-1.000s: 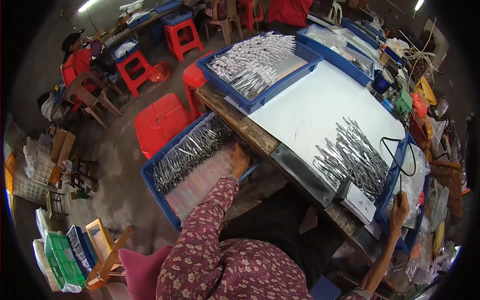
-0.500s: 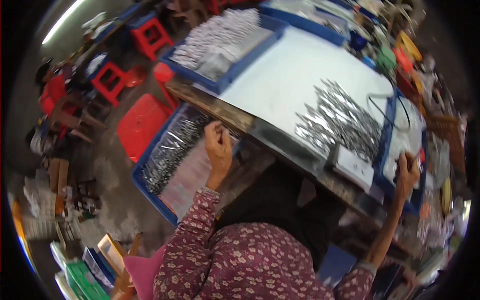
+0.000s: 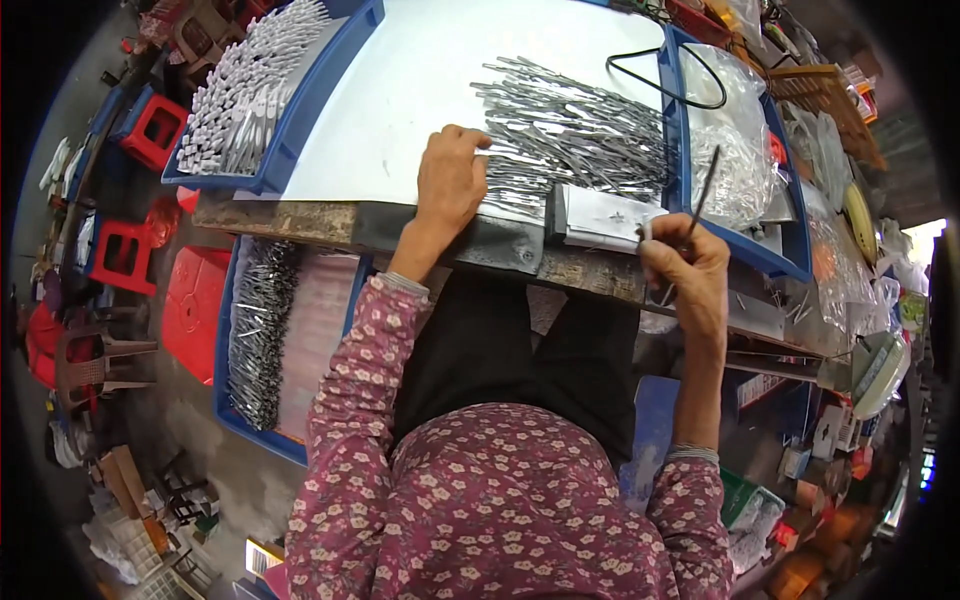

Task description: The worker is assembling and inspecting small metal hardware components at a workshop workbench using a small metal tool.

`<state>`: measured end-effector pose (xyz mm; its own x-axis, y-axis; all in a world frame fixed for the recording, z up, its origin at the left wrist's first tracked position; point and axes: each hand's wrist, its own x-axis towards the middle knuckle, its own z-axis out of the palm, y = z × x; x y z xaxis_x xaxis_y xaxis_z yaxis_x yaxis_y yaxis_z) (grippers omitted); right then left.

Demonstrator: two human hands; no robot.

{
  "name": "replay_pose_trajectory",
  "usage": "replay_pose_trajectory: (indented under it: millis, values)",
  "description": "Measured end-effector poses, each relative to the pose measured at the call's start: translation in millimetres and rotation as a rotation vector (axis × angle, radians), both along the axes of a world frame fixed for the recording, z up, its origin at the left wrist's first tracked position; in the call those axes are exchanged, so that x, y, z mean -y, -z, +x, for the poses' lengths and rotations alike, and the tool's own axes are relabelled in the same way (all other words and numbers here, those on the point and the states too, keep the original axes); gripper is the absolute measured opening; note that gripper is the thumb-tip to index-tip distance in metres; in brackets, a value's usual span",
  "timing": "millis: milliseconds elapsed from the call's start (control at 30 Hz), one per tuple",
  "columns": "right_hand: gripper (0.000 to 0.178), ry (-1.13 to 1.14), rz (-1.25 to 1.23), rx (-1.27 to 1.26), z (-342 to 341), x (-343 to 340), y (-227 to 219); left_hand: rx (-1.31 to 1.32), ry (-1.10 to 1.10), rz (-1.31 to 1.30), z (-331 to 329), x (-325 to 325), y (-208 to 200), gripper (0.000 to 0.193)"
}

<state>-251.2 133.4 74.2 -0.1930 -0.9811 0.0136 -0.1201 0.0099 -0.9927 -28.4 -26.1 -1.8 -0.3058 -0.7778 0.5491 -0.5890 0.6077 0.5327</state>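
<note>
My left hand (image 3: 452,180) is over the white tabletop sheet, at the left end of a spread pile of thin silvery metal rods (image 3: 575,130). Its fingers are bent with a small gap between forefinger and thumb, and nothing shows in them. By the table's front edge, my right hand (image 3: 692,262) grips a thin dark stick (image 3: 709,180) that points up and away. A small pale bit shows at its fingertips; I cannot make out what it is. Just left of that hand lies a small white-topped block (image 3: 605,215) with tiny dark specks on it.
A blue tray (image 3: 305,130) of white-ended rods stands at the far left. Lower left, another blue tray (image 3: 222,375) holds dark metal pieces. On the right, a blue tray (image 3: 800,225) contains clear plastic bags; a black cord loop (image 3: 690,103) lies over its edge. Red stools (image 3: 195,300) stand left.
My left hand has moved from the lower left tray up to the rod pile. My right hand has come left from the right tray to beside the white-topped block. The view has turned.
</note>
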Motion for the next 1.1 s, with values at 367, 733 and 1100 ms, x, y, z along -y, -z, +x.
replay_pose_trajectory:
  millis: [367, 733, 1100]
  values:
    - [0.019, -0.109, 0.108, 0.206, 18, -1, 14, 0.281, 0.029, 0.014, 2, 54, 16, 0.019]
    - [0.021, -0.129, 0.153, 0.428, 33, 11, 16, 0.329, 0.203, 0.078, 7, 66, 15, 0.021]
    - [0.021, -0.045, 0.068, 0.263, 36, 22, 22, 0.116, 0.183, -0.101, 26, 48, 11, 0.011]
